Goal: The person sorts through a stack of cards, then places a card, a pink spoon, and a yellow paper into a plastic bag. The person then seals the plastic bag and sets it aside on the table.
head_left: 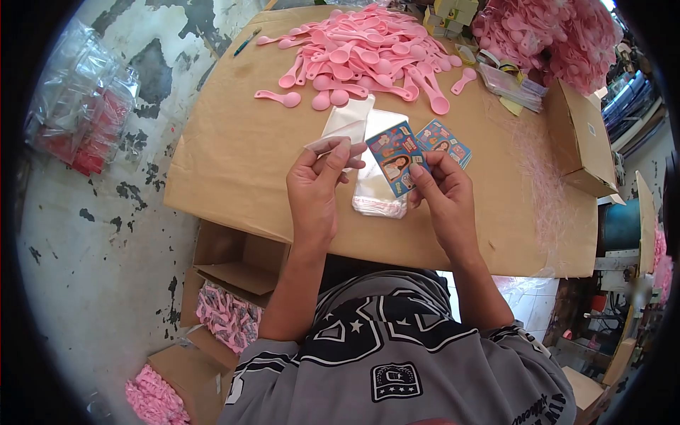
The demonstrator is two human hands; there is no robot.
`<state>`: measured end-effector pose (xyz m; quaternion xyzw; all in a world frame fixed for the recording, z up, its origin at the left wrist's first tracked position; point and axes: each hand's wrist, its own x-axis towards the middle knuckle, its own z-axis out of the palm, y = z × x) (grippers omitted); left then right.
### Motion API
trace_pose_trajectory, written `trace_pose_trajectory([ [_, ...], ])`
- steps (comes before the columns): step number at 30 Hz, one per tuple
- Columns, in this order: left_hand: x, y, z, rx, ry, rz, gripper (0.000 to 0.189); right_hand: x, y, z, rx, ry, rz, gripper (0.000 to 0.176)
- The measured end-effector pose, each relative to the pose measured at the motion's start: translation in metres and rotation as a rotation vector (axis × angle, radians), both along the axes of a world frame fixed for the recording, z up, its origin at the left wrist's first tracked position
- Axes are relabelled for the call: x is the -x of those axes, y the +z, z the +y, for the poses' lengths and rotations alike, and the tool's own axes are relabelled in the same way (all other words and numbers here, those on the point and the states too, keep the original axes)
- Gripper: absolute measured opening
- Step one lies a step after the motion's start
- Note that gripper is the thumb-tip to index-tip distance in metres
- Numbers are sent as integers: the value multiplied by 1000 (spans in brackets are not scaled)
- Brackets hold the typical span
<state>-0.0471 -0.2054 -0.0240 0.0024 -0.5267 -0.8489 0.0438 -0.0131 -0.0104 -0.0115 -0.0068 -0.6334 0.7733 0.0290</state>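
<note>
My left hand point(319, 173) is closed, thumb against fingers, on a clear plastic bag point(348, 119) that rises above the fingertips. In my right hand point(446, 195), pinched between thumb and fingers, is a blue printed card point(394, 157) tilted to the left. Behind it, more blue cards point(446, 139) lie on the table. Below and between my hands rests a stack of clear plastic bags point(380, 195). Beyond them spreads a big heap of pink plastic spoons point(365, 49), a few lying loose at its near edge.
The table has a brown cardboard top point(227, 142). At its right stand an open cardboard box point(577, 142) and a large bundle of pink spoons point(549, 35). A pen point(246, 42) lies far left. Boxes of pink packed goods point(230, 312) stand below left.
</note>
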Motion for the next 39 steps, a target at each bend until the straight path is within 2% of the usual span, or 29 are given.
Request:
trace_pose_trajectory([
  [5, -4, -2, 16, 58, 37, 28, 21, 0, 0, 3, -50, 65, -5, 16],
  [10, -2, -3, 18, 26, 32, -3, 20, -2, 1, 13, -33, 5, -31, 17],
  [16, -5, 1, 24, 94, 115, 86, 22, -6, 0, 16, -11, -6, -14, 19],
  [21, -9, -3, 23, 31, 76, 12, 23, -3, 1, 3, -41, -37, 4, 21],
  [24, -8, -10, 20, -17, 50, 8, 24, -2, 4, 8, -128, 153, -71, 23],
  [27, -8, -12, 16, -28, 0, 1, 26, 3, 6, 15, -142, 222, -129, 27],
  [30, -9, -9, 15, -34, -14, -7, 28, 4, 8, 2, -12, 74, -89, 26],
  [33, -10, -8, 14, -41, -26, 7, 29, 6, 1, 1, 69, 23, -131, 23],
  [39, -18, 1, 21, -110, -39, 17, 27, 11, 4, -25, 141, -22, 8, 19],
])
